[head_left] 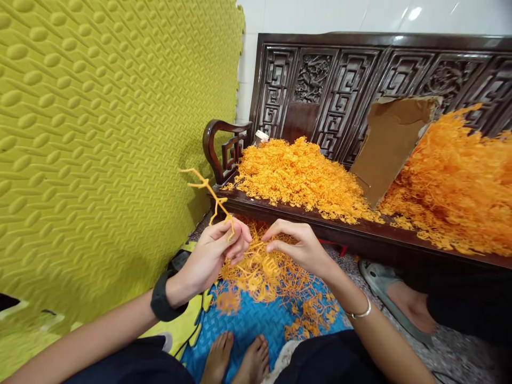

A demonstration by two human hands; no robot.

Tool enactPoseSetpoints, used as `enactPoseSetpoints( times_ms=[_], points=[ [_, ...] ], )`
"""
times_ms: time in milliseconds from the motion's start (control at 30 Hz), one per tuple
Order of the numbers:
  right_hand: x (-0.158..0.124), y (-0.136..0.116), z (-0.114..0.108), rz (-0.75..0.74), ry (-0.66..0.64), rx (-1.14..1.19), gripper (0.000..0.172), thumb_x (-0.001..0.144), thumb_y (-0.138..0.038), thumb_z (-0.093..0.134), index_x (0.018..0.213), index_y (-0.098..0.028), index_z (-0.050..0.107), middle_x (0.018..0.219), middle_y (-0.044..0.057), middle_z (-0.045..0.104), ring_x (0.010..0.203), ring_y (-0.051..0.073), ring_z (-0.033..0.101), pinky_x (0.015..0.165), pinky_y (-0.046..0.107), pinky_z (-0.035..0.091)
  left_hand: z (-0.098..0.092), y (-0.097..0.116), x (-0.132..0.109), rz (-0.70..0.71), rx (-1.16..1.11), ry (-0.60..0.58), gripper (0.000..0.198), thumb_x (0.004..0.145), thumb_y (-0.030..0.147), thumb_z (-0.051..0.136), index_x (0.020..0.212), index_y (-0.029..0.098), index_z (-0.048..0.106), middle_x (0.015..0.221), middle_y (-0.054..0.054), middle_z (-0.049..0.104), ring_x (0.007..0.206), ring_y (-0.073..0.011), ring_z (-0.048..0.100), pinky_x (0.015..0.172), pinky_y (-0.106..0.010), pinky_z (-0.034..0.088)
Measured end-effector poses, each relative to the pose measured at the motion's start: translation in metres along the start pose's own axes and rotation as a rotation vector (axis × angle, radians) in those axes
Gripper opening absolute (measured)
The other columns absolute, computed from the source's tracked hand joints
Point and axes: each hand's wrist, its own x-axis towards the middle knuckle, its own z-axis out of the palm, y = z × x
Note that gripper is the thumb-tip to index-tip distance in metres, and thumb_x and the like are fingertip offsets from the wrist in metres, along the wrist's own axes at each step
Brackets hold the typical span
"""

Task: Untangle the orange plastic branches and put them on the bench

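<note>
My left hand (222, 242) is closed, pinching a thin orange plastic sprue (212, 192) whose bare side twigs stick up and to the left. To its right, my right hand (298, 242) has its thumb and forefinger curved, with a small gap at the tips; I make out nothing between them. Just below the hands are curled orange plastic pieces (271, 268), some blurred. A heap of orange sprues and pieces (296, 272) lies under both hands, partly over the blue foam mat (244, 320).
A dark carved wooden bench (308, 120) bears a mound of small orange pieces (300, 170) and a taller orange pile (464, 181), with a cardboard sheet (394, 144) between them. Yellow foam matting (112, 133) stands at left. Another person's sandalled foot (408, 304) is at right.
</note>
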Motion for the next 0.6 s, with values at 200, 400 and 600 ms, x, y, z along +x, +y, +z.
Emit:
enactPoseSetpoints(
  times_ms=[200,400,600],
  points=[
    [-0.008,-0.008,-0.016,-0.172,-0.069,-0.170,0.009,0.087,-0.020,0.055,0.081,-0.018,0.061,0.076,0.003,0.061,0.074,0.013,0.055,0.069,0.028,0.045,-0.003,-0.002,-0.004,-0.107,0.028,-0.051,0.027,0.084,0.037,0.058,0.068,0.015,0.060,0.041,0.009,0.027,0.041,-0.0059,0.022,0.042,-0.019,0.020],
    [-0.010,-0.022,-0.025,-0.274,-0.075,-0.263,0.017,0.089,-0.012,0.046,0.080,-0.018,0.059,0.074,0.004,0.061,0.074,0.014,0.055,0.069,0.029,0.045,0.000,0.000,-0.010,-0.086,0.028,-0.058,0.028,0.080,0.039,0.062,0.066,0.015,0.060,0.041,0.008,0.027,0.040,-0.0054,0.020,0.040,-0.020,0.015],
    [-0.002,-0.046,-0.050,-0.286,0.040,-0.333,0.016,0.087,-0.011,0.051,0.077,-0.020,0.060,0.073,0.001,0.062,0.071,0.012,0.057,0.068,0.027,0.046,0.013,0.011,-0.013,0.007,-0.010,-0.034,0.028,0.082,0.038,0.061,0.067,0.015,0.063,0.043,0.008,0.024,0.041,-0.0050,0.019,0.040,-0.019,0.016]
  ],
)
